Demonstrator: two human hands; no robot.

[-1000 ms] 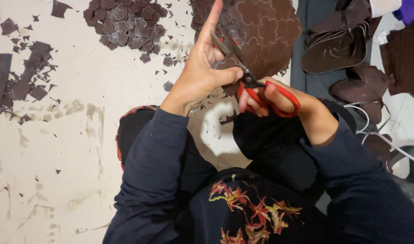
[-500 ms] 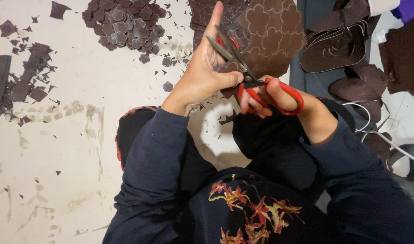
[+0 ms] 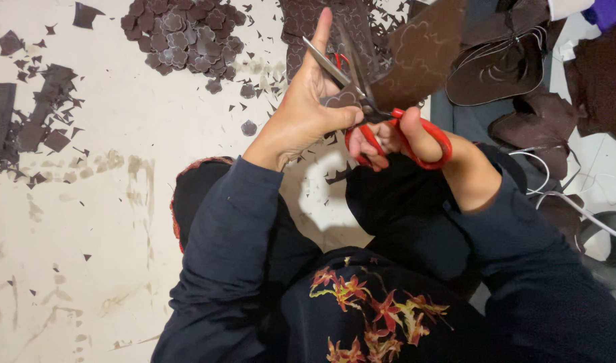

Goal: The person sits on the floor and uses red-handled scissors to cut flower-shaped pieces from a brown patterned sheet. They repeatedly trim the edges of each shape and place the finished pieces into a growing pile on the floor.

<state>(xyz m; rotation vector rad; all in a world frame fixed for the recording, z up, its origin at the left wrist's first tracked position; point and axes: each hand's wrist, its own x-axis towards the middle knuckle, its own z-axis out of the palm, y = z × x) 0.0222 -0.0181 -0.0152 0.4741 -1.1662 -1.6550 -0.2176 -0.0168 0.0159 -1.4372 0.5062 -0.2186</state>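
The pale, stained floor (image 3: 86, 222) fills the whole left side of the view, littered with dark offcuts. The person's dark blue sleeves and a dark garment with red and yellow flower embroidery (image 3: 368, 312) take up the lower half, from about five to seven o'clock. At three o'clock, to the right of the hands, lie dark brown shoe parts (image 3: 503, 67) with pale stitching and a thin white cord (image 3: 577, 208) trailing toward four o'clock. At eleven o'clock sits a heap of small cut flower shapes (image 3: 180, 37), and at nine o'clock a looser scatter of dark scraps (image 3: 26, 128). Near twelve o'clock, above the hands, the brown sheet (image 3: 422, 50) marked with outlined flower shapes is held up and tilted. The left hand (image 3: 304, 114) pinches the lower edge of that sheet between thumb and curled fingers, while its forefinger sticks straight up toward twelve o'clock. The right hand (image 3: 422, 144), just to the right and touching the left, is wrapped around the red handles of the scissors (image 3: 368, 107), fingers through the loops. The scissor blades point toward eleven o'clock and stand partly apart, biting into the sheet's edge beside the left thumb. A single cut flower piece (image 3: 249, 128) lies on the floor at ten o'clock from the left wrist.
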